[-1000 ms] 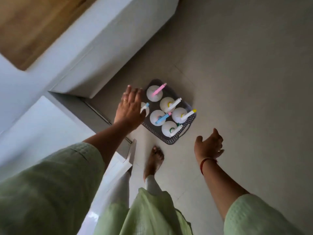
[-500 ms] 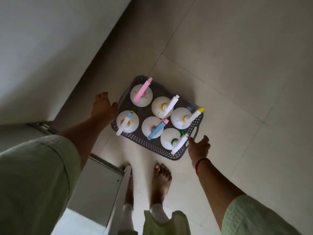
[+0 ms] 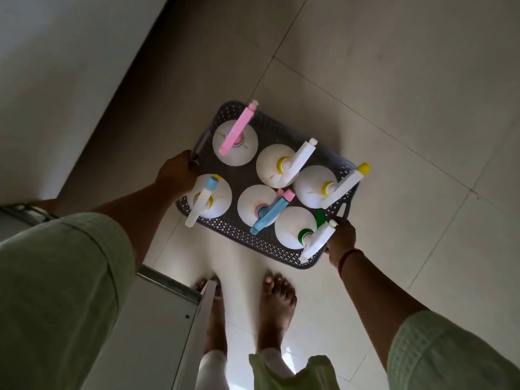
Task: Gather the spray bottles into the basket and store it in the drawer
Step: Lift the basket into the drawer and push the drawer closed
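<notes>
Both hands, the left hand [image 3: 177, 175] and the right hand [image 3: 339, 240], have closed their grip on opposite handles of the dark basket [image 3: 225, 229] (six spray bottles [image 3: 289, 230] upright inside) above the tiled floor [image 3: 394, 80].

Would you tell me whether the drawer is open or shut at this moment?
Open. The drawer juts out at lower left, its front panel edge-on beside the person's feet, and the basket of bottles is outside it.

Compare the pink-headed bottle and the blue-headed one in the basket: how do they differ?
The pink-headed bottle stands at the basket's far corner; the blue-headed bottle stands mid-row on the near side. The pink one's nozzle points away from the person; the blue one's nozzle is pink-tipped. Both are white, round and upright.
</notes>
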`<state>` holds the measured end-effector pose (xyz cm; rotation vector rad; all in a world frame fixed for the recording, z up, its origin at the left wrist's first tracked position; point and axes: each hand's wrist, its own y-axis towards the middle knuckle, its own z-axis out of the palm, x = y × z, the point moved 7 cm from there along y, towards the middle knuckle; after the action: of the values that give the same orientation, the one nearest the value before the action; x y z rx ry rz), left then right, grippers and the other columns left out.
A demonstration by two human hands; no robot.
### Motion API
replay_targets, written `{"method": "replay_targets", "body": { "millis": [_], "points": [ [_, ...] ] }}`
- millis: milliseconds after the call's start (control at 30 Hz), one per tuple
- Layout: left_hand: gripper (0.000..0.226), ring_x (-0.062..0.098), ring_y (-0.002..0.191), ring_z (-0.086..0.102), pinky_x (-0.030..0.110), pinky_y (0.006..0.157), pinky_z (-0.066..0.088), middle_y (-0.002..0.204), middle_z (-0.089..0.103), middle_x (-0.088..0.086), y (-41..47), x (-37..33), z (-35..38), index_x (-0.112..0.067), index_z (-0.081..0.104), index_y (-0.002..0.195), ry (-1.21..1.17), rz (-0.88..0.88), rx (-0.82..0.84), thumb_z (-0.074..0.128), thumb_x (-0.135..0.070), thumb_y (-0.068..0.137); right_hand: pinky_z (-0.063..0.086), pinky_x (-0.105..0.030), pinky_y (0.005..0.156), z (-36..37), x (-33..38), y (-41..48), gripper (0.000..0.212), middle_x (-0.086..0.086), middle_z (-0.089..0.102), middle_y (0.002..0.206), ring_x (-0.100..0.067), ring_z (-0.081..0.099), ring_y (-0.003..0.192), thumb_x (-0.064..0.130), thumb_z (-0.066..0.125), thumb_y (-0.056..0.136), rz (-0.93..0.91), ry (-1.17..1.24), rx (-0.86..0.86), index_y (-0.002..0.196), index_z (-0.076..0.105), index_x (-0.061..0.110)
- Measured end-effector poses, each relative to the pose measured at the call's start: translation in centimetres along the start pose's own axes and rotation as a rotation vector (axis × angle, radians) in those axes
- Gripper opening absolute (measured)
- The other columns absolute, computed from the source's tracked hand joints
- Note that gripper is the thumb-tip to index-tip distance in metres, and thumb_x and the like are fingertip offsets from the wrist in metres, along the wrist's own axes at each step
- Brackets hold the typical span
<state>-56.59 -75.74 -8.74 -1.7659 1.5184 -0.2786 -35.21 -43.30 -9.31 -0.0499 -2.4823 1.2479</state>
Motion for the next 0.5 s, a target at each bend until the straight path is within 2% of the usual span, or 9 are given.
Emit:
{"method": "replay_targets", "body": {
  "millis": [167,233,267,333,400,500],
  "points": [
    [0.033,0.04,0.116,0.056,0.04,0.095,0.043,0.123,0.061,0.024,-1.0,-0.3,-0.5,-0.005,0.056,0.124,-0.01,-0.032,-0.006,0.039,-0.022,0.101,0.045,-0.051,0.103,-0.9,0.7,-0.2,0.03,-0.024,0.06,0.126,-0.041,0.056,0.117,0.008,0.049,0.096,-0.028,-0.109,0.018,0.123,0.057,0.001],
    [0.033,0.039,0.116,0.056,0.039,0.094,0.044,0.124,0.061,0.023,-1.8,-0.3,-1.1,-0.007,0.057,0.124,-0.02,-0.05,-0.01,0.041,-0.022,0.1,0.05,-0.051,0.095,-1.5,1.3,-0.7,0.029,-0.023,0.06,0.126,-0.041,0.057,0.117,0.008,0.052,0.094,-0.051,-0.166,0.024,0.122,0.058,0.002],
    [0.033,0.04,0.116,0.056,0.039,0.095,0.044,0.125,0.061,0.023,-2.3,-0.4,-1.5,-0.007,0.057,0.124,-0.033,-0.06,-0.015,0.043,-0.022,0.099,0.053,-0.046,0.085,-1.8,1.6,-1.2,0.029,-0.023,0.061,0.126,-0.041,0.058,0.116,0.009,0.052,0.094,-0.067,-0.183,0.026,0.121,0.059,0.002],
    [0.033,0.041,0.117,0.056,0.04,0.096,0.044,0.125,0.061,0.023,-3.6,-0.6,-2.5,-0.006,0.058,0.124,-0.063,-0.072,-0.033,0.045,-0.021,0.097,0.044,-0.03,0.064,-2.7,2.6,-2.4,0.027,-0.022,0.061,0.125,-0.041,0.058,0.115,0.011,0.053,0.094,-0.103,-0.205,0.023,0.118,0.06,0.003],
    [0.033,0.04,0.116,0.057,0.041,0.097,0.044,0.123,0.062,0.022,-5.1,-0.8,-3.7,-0.007,0.06,0.123,-0.105,-0.094,-0.052,0.047,-0.019,0.096,0.035,-0.022,0.059,-3.7,3.7,-3.6,0.029,-0.022,0.06,0.127,-0.042,0.057,0.116,0.012,0.051,0.094,-0.139,-0.218,0.009,0.12,0.061,0.003],
    [0.031,0.039,0.115,0.058,0.04,0.096,0.045,0.122,0.064,0.022,-7.3,-1.6,-6.0,-0.009,0.061,0.122,-0.167,-0.124,-0.075,0.049,-0.016,0.094,0.033,-0.023,0.057,-5.4,5.9,-5.8,0.03,-0.023,0.059,0.129,-0.043,0.056,0.117,0.013,0.05,0.095,-0.197,-0.255,-0.001,0.122,0.06,0.002]
  ]
}}
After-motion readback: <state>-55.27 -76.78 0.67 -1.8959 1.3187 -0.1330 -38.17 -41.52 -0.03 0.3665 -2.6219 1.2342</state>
